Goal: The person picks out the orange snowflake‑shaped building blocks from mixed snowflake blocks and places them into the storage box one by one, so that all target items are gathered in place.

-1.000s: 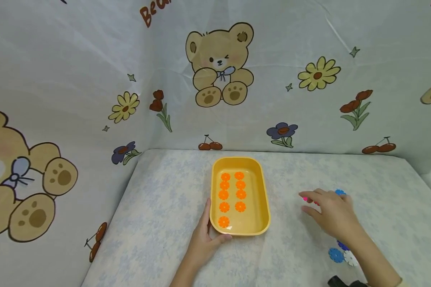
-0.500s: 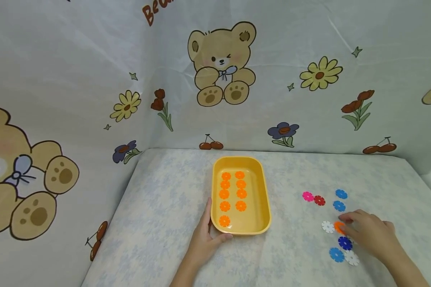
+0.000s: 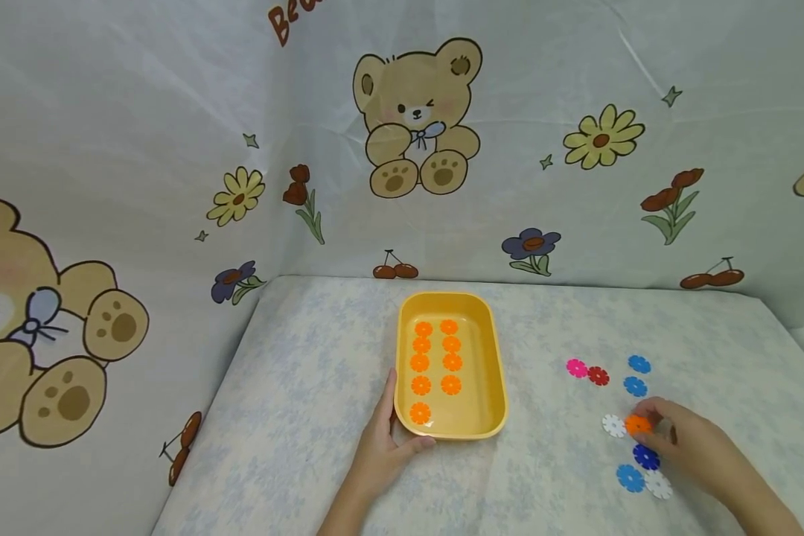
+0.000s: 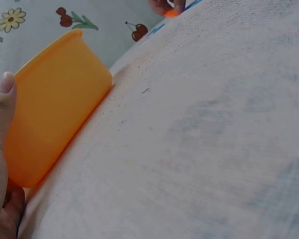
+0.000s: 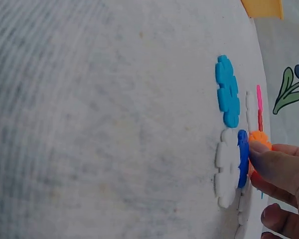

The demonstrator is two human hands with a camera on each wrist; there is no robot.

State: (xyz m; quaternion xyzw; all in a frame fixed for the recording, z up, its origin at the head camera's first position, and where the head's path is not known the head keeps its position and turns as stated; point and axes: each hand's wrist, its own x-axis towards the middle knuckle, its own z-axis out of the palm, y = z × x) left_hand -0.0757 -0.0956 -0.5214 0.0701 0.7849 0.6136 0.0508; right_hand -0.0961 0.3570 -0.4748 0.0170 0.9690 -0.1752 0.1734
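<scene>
In the head view, my left hand [image 3: 383, 447] grips the near left corner of a yellow plastic tray [image 3: 485, 402], thumb at its front side and fingers along its left. Orange notched flower-shaped discs [image 3: 420, 385] lie in two columns inside it. My right hand [image 3: 693, 447] pinches another orange flower disc [image 5: 259, 139] between thumb and index finger, low over the cloth. Beside that disc lie a white disc [image 3: 613, 426] on its left and a dark blue disc [image 3: 646, 457] just nearer. The left wrist view shows the tray's outer wall [image 4: 60, 99] with the thumb against it.
Farther back on the pale cloth-covered table [image 3: 308, 357] lie a pink disc [image 3: 577, 368], a red disc [image 3: 598, 376] and two blue discs [image 3: 635, 386]. Nearer are a light blue disc [image 3: 630, 478] and a white disc [image 3: 658, 485]. A bear-printed cloth [image 3: 496, 223] hangs behind.
My right hand has moved from over the pink and red discs toward the near right and taken hold of the orange disc. My left hand stays on the tray.
</scene>
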